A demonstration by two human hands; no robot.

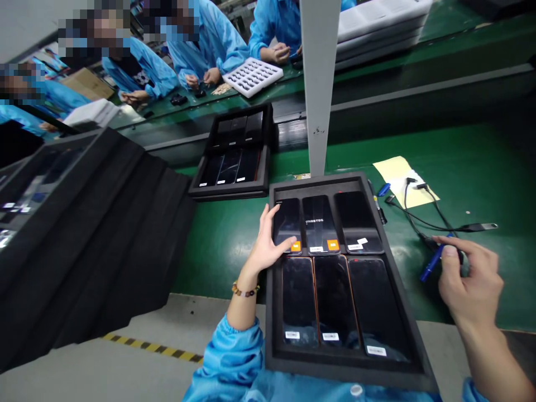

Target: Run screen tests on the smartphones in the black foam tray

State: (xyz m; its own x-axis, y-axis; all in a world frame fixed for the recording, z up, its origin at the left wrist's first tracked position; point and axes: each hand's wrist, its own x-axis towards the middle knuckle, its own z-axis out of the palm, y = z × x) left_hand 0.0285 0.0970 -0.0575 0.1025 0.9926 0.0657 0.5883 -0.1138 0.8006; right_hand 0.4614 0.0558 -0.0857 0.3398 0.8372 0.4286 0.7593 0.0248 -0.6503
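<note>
My left hand (268, 243) rests on the upper left phone (288, 220) in a black foam tray (355, 379). Its fingers are spread, and the thumb touches an orange sticker on the phone. Beside that phone lies another phone (319, 226) with white text lit on its screen and an orange sticker. A dark phone (358, 220) fills the upper right slot, and 3 more dark phones with white labels fill the lower row. To the right of the tray, my right hand (473, 276) is closed around a blue pen (431, 268), near the black cables (412, 215).
Yellow paper (387, 167), a blue cap (384, 190) and a black marker (382, 215) lie right of the tray. A grey post (320, 84) rises behind it. Stacked foam trays (125, 234) stand left; another phone tray (268, 184) sits farther back. Co-workers in blue sit across the bench.
</note>
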